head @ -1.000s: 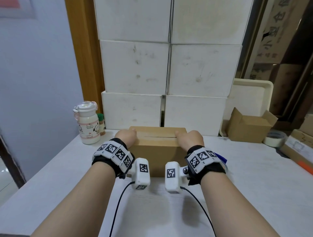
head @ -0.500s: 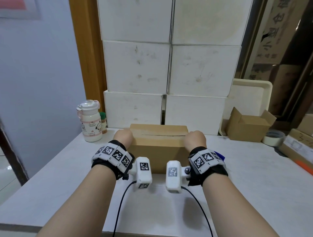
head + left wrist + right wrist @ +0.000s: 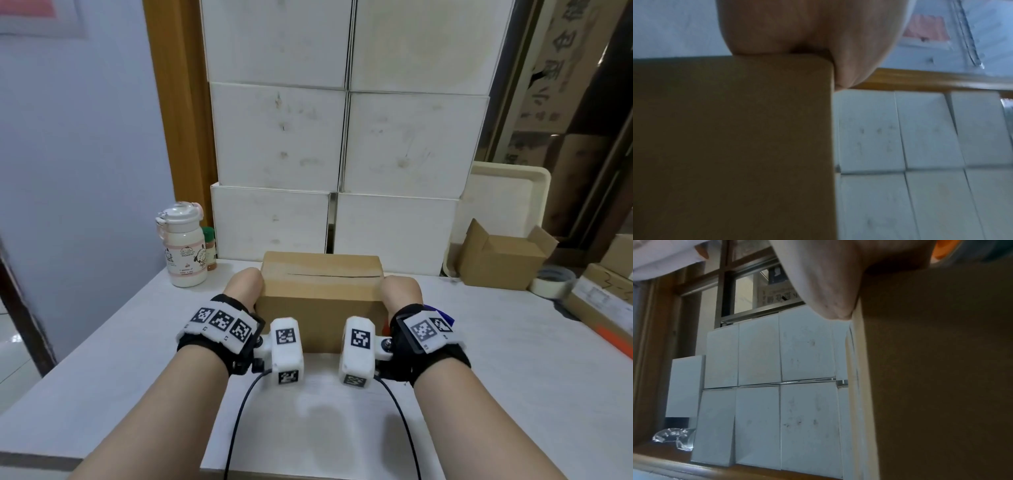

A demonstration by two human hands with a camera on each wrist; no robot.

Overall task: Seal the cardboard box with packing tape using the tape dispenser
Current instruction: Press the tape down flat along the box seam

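Observation:
A closed brown cardboard box [image 3: 320, 301] stands on the white table [image 3: 513, 394] right in front of me, its top seam a thin dark line with no tape on it. My left hand [image 3: 243, 286] holds the box's left end and my right hand [image 3: 399, 291] holds its right end; the fingers are hidden behind the box. In the left wrist view the left hand [image 3: 807, 29] wraps the box [image 3: 731, 146] at a corner. The right hand [image 3: 828, 280] does the same on the box [image 3: 941, 369] in the right wrist view. A blue and red piece, probably the tape dispenser [image 3: 443, 313], shows behind my right wrist.
Stacked white foam boxes [image 3: 342, 137] rise just behind the box. A white bottle [image 3: 181, 245] stands at the left. At the right are an open small carton [image 3: 503, 260], a tape roll [image 3: 551, 282], a leaning tray [image 3: 507, 198] and more cartons.
Both hands have slid from the box's top corners outward and down onto its two ends. The head view has shifted slightly.

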